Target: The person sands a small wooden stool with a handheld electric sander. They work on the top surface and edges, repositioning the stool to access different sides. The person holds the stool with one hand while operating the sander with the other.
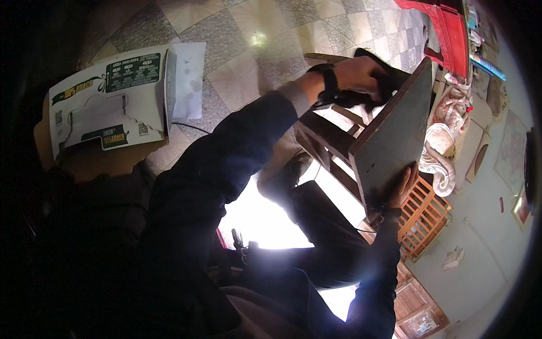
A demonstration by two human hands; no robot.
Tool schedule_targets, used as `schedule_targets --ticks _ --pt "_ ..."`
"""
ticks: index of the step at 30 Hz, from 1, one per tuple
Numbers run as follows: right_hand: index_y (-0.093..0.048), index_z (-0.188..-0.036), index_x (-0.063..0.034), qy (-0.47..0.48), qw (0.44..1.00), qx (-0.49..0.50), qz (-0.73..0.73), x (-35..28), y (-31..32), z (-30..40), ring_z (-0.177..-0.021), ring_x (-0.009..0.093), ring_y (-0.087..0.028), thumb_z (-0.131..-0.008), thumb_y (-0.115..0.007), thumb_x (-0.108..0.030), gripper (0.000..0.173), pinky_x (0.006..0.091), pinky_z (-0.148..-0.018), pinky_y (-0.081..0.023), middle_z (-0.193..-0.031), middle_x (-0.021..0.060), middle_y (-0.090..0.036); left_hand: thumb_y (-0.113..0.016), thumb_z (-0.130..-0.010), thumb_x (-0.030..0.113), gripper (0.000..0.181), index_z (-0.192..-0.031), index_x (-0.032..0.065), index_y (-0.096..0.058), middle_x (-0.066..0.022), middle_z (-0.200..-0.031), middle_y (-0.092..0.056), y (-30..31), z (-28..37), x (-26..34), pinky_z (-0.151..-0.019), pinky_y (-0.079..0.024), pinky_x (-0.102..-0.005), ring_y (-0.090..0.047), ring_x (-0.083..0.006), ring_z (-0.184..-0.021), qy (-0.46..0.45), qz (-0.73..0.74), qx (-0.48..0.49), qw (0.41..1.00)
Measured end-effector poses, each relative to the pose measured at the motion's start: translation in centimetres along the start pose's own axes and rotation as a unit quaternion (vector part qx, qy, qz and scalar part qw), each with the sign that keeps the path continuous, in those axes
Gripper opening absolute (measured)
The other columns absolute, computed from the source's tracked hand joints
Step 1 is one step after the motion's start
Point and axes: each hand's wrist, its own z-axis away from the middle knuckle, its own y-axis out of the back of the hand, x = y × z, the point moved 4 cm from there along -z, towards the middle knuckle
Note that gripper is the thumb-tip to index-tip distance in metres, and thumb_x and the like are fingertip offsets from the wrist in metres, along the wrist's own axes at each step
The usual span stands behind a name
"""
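Observation:
A wooden stool stands tilted before me, its worn grey-green seat facing right and its dark legs and rails to the left. My left hand, with a black strap at the wrist, is closed around a dark object beside the seat's underside. Shadow hides what kind of object it is. Against the lower part of the seat face, my right hand lies with its fingers stretched along the board, holding the stool. Part of that palm is in deep shadow.
A torn printed cardboard box sits on the tiled floor at left, near a thin dark cord. To the right are an orange slatted wooden frame, a carved pale armrest and a red piece of furniture. Strong glare washes out the floor below.

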Motion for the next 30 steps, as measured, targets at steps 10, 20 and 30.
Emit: schedule_targets --ticks 10,20,30 --pt "-0.036 -0.145 -0.0019 -0.007 1.000 0.013 -0.005 1.0 0.1 0.0 -0.137 0.036 -0.031 -0.101 -0.035 -0.050 0.066 0.0468 -0.111 -0.027 -0.148 0.0230 -0.030 -0.070 -0.065 0.020 0.047 -0.110 0.0062 -0.070 -0.0150 -0.092 -0.071 2.6 3.1 -5.6 -0.076 -0.052 -0.0328 -0.068 -0.0230 -0.086 0.206 -0.111 0.086 0.968" --pt "-0.038 -0.143 0.0004 0.004 1.000 0.013 -0.012 -0.3 0.1 0.1 -0.135 0.034 -0.033 -0.101 -0.037 -0.045 0.062 0.0435 -0.112 -0.025 -0.147 0.0212 -0.034 -0.068 -0.064 0.007 0.055 -0.118 -0.0021 -0.063 -0.0148 -0.096 -0.070 -0.2 0.7 0.7 -0.080 -0.050 -0.0308 -0.065 -0.0195 -0.089 -0.009 0.033 0.036 0.999" --pt "-0.037 -0.144 -0.0004 0.018 1.000 0.014 -0.015 0.6 0.1 -0.2 -0.136 0.035 -0.032 -0.101 -0.037 -0.045 0.062 0.0452 -0.112 -0.025 -0.147 0.0221 -0.033 -0.064 -0.068 0.017 0.036 -0.102 0.0092 -0.072 -0.0134 -0.085 -0.071 1.4 2.0 -6.1 -0.070 -0.052 -0.0349 -0.069 -0.0243 -0.080 0.240 -0.177 0.034 0.954"
